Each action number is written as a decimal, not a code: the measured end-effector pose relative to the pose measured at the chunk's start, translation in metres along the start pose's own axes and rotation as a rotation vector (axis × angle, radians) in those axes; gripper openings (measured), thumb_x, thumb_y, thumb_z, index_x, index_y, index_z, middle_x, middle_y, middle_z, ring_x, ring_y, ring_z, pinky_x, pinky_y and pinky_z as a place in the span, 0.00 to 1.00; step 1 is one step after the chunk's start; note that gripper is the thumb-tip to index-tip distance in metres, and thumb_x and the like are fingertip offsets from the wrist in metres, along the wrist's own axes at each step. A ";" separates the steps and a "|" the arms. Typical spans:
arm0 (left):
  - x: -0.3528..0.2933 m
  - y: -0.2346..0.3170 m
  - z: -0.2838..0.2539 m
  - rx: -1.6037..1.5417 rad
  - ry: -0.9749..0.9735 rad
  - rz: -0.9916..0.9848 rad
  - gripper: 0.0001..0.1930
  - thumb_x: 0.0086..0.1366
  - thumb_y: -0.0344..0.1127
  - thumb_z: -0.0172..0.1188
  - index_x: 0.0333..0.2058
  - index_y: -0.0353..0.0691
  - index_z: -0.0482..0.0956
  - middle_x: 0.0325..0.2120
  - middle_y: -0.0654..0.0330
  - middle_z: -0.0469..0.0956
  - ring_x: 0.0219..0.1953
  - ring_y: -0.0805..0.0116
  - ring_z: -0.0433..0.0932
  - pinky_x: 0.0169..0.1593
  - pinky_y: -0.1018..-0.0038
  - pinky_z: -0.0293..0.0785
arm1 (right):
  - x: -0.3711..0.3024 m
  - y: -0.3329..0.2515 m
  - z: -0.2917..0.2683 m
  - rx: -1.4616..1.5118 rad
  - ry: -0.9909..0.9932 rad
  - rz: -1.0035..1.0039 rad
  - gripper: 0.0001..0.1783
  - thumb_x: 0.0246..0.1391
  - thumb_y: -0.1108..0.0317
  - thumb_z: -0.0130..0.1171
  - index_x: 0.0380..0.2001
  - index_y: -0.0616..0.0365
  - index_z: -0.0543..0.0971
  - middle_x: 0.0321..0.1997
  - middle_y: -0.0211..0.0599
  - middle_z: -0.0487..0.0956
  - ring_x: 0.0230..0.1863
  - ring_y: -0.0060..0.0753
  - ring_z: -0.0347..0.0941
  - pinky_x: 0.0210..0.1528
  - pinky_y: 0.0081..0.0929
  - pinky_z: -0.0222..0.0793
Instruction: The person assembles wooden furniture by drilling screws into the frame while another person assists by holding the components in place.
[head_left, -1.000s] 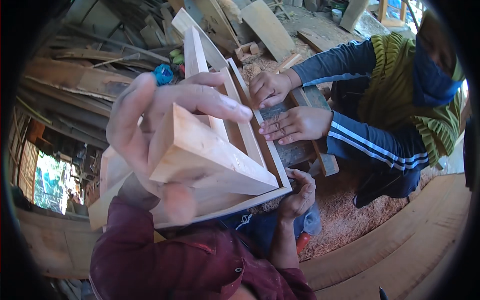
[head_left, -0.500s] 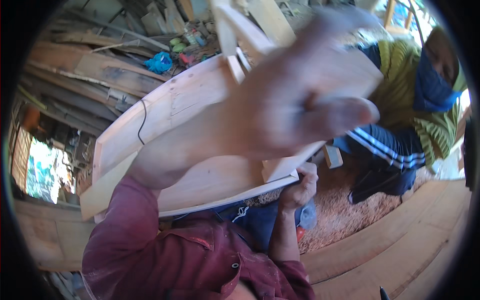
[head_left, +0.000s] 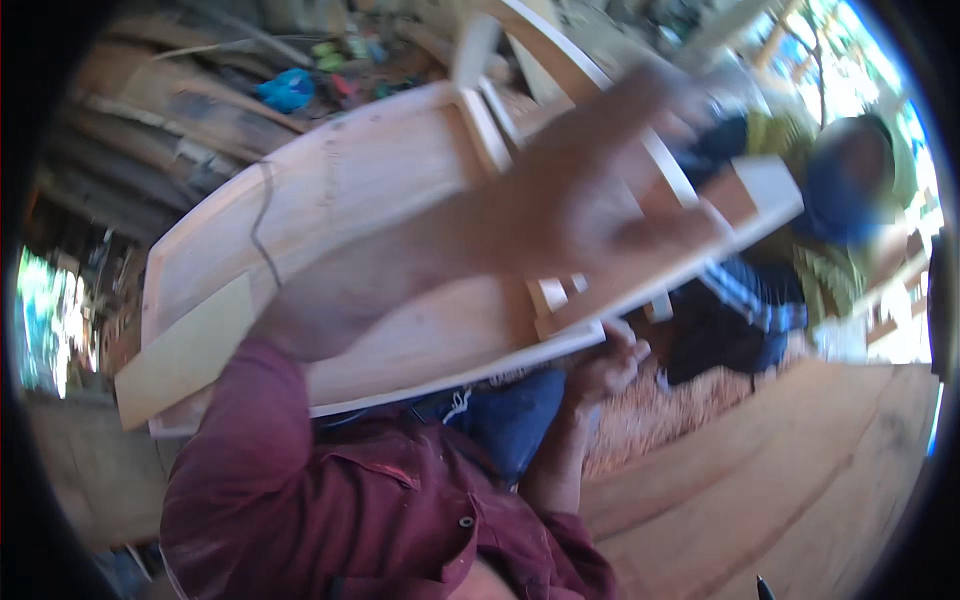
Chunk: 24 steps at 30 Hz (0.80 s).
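Observation:
Across the middle reaches my left hand (head_left: 610, 190), smeared by motion, thumb and fingers spread apart. It passes over a pale wooden frame with rails and a curved slat (head_left: 550, 45); a thick wooden rail (head_left: 690, 255) runs behind its thumb. Below the forearm lies a large wooden panel (head_left: 400, 190) with raised edges, joined to that frame. At the near right corner of the panel's edge, my right hand (head_left: 608, 368) has its fingers curled against the wood; its exact hold is blurred. A loose pale board (head_left: 185, 350) rests across the panel's left end.
A person (head_left: 815, 240) in a green top and striped dark trousers sits at the right, by the frame. Planks (head_left: 170, 120) are piled at the far left, with a blue plastic bag (head_left: 286, 90). Wide boards (head_left: 760, 480) and shavings (head_left: 640, 435) lie at lower right. A dark cord (head_left: 262, 225) crosses the panel.
The view has shifted, and the panel sits a little farther left. My left hand has dropped slightly, exposing more of the rails behind it. The right hand stays at the panel's corner.

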<state>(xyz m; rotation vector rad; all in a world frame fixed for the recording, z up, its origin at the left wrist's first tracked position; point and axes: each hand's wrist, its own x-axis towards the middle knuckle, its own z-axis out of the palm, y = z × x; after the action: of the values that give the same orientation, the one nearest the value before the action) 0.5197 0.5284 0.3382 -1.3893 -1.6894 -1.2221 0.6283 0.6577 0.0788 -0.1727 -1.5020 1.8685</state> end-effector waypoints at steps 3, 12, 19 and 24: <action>-0.061 0.016 -0.045 0.056 -0.139 -0.216 0.25 0.67 0.38 0.64 0.58 0.36 0.68 0.44 0.49 0.76 0.42 0.62 0.79 0.44 0.69 0.77 | -0.013 0.000 -0.011 0.067 0.069 0.067 0.38 0.73 0.47 0.27 0.39 0.70 0.80 0.37 0.44 0.80 0.40 0.38 0.77 0.50 0.34 0.72; -0.139 0.022 -0.002 0.244 -0.769 -0.389 0.31 0.61 0.57 0.66 0.53 0.36 0.76 0.49 0.48 0.75 0.53 0.45 0.72 0.59 0.54 0.65 | -0.050 0.042 -0.024 0.100 0.171 0.230 0.38 0.75 0.46 0.29 0.39 0.69 0.80 0.34 0.42 0.79 0.35 0.32 0.76 0.44 0.29 0.72; -0.135 0.011 0.011 0.015 -0.785 -0.685 0.32 0.59 0.58 0.68 0.49 0.35 0.79 0.50 0.48 0.76 0.56 0.49 0.72 0.59 0.57 0.67 | -0.059 0.060 -0.026 0.076 0.017 0.325 0.33 0.75 0.51 0.33 0.39 0.70 0.79 0.34 0.44 0.80 0.35 0.33 0.77 0.43 0.29 0.72; -0.114 0.001 0.020 0.160 -0.906 -0.424 0.38 0.54 0.67 0.65 0.48 0.37 0.79 0.49 0.53 0.71 0.57 0.48 0.68 0.64 0.48 0.59 | -0.055 0.071 -0.037 0.038 0.000 0.353 0.34 0.74 0.47 0.35 0.40 0.69 0.79 0.36 0.44 0.81 0.36 0.31 0.77 0.43 0.27 0.72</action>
<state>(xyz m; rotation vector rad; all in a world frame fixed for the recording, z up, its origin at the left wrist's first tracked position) 0.5513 0.5033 0.2294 -1.6562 -2.7353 -0.6242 0.6556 0.6497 -0.0138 -0.4439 -1.5089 2.1689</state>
